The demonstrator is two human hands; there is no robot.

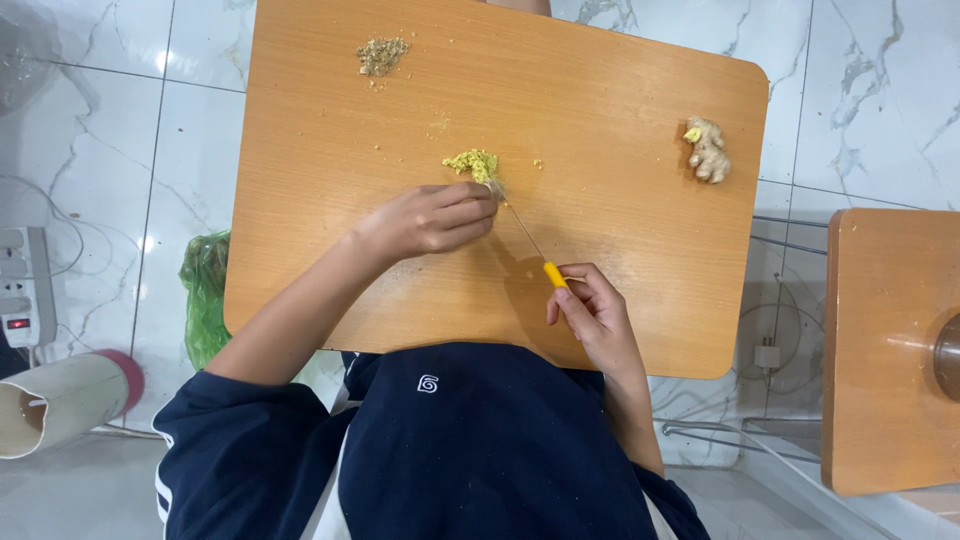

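The fingers (pixel 470 212) of the left hand (pixel 432 218) are curled shut, their tips pressed on the knife (pixel 525 236) blade just beside a small heap of minced yellow ginger (pixel 472 163) on the wooden table (pixel 330 120). The yellow handle is gripped by the right hand (pixel 592 312). A green plastic bag (pixel 204 295) is seen below the table's left edge; a ginger root (pixel 708 150) lies well apart.

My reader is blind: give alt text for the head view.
Over a wooden table, the right hand holds a yellow-handled knife at a small pile of chopped yellow ginger; the left hand rests on the blade.
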